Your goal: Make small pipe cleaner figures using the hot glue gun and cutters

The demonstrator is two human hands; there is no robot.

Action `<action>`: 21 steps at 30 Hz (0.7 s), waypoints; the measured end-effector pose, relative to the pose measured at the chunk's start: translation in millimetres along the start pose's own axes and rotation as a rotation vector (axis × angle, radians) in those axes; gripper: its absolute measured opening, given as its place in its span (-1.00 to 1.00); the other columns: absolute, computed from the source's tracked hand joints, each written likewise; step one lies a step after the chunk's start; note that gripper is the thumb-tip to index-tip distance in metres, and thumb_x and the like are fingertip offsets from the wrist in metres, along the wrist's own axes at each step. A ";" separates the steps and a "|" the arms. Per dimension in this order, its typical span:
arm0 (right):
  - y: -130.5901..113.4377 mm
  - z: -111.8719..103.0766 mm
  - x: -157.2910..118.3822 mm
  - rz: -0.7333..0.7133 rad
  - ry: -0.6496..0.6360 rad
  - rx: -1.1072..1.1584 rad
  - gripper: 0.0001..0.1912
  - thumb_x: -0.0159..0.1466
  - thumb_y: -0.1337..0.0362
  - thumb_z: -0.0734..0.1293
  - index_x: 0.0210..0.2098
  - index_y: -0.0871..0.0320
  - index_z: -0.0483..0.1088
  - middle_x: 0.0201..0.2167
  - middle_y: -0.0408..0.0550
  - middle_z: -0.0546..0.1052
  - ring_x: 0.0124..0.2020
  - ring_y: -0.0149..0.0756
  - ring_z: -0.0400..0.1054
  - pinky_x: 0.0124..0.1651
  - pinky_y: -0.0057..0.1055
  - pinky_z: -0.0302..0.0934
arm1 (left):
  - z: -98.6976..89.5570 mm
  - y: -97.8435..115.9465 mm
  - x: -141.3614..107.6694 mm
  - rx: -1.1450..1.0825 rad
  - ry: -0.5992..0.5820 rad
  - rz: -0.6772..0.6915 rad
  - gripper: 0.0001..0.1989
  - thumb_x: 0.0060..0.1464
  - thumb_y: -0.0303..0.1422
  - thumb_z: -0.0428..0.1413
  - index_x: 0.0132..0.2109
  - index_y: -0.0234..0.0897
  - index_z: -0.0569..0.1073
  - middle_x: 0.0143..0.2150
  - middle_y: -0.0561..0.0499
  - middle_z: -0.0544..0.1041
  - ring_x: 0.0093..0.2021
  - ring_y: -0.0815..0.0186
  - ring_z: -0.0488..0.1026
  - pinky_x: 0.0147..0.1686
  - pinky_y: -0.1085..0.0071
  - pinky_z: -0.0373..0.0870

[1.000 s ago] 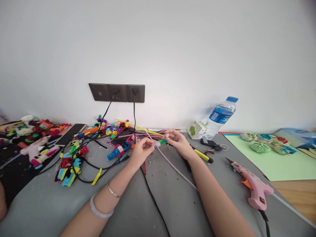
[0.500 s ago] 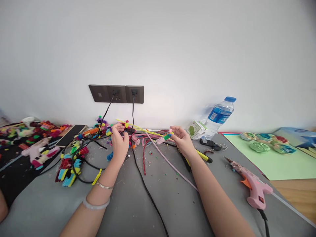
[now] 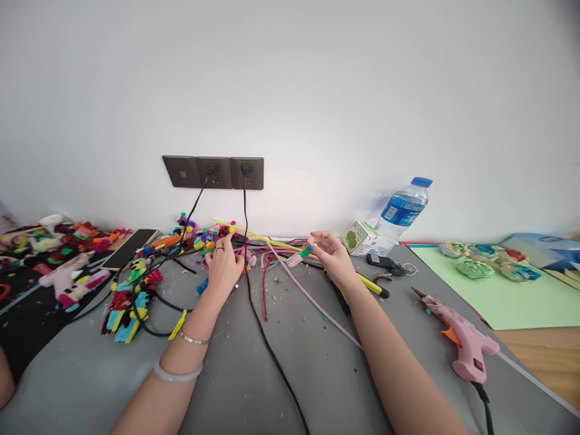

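Observation:
My right hand (image 3: 333, 260) is closed around a small pink and green fuzzy pipe-cleaner piece (image 3: 301, 254), pinched between thumb and fingers above the table. A tiny pink part shows at the piece's upper end. My left hand (image 3: 222, 266) reaches over small coloured pompoms (image 3: 232, 229) near the wall, thumb apart from the fingers. Its fingertips are partly hidden, and nothing shows in them. Between my hands lie a long yellow pipe cleaner (image 3: 258, 234), pink pipe cleaners (image 3: 308, 293) and a dark red one (image 3: 264, 293).
A pink glue gun (image 3: 469, 344) lies at right, beside keys (image 3: 392, 264), a yellow cutter (image 3: 374, 285) and a tilted water bottle (image 3: 405, 211). A black cable (image 3: 267, 344) crosses the table. At left are a phone (image 3: 131, 248) and fuzzy figures (image 3: 127, 308).
My left hand has turned over and moved slightly right and down, its fingers now reaching toward the pompoms. My right hand keeps the pink and green piece almost in place.

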State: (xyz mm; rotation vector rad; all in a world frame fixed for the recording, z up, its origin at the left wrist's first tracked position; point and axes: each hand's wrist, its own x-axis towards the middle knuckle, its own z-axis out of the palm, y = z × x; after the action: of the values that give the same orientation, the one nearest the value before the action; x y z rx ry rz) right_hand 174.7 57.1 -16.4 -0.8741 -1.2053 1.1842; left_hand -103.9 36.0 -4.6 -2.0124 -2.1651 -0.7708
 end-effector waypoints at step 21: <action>-9.0 7.9 -4.0 0.000 -0.029 -0.002 -0.58 0.09 0.04 0.54 -0.14 0.02 0.42 -0.27 -0.16 0.52 -0.24 -0.32 0.43 -0.14 -0.37 0.34 | -11.6 49.5 -35.3 -0.578 -0.057 0.657 -0.69 0.22 -0.44 0.03 0.11 -0.22 0.28 -0.03 -0.11 0.48 -0.29 0.31 0.45 -0.23 0.36 0.42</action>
State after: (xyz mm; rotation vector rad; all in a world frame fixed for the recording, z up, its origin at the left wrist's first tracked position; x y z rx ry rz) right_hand 169.1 50.6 -7.2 -0.8616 -1.2302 1.1996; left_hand -55.2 -0.6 6.4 -2.7917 -1.2046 -1.3107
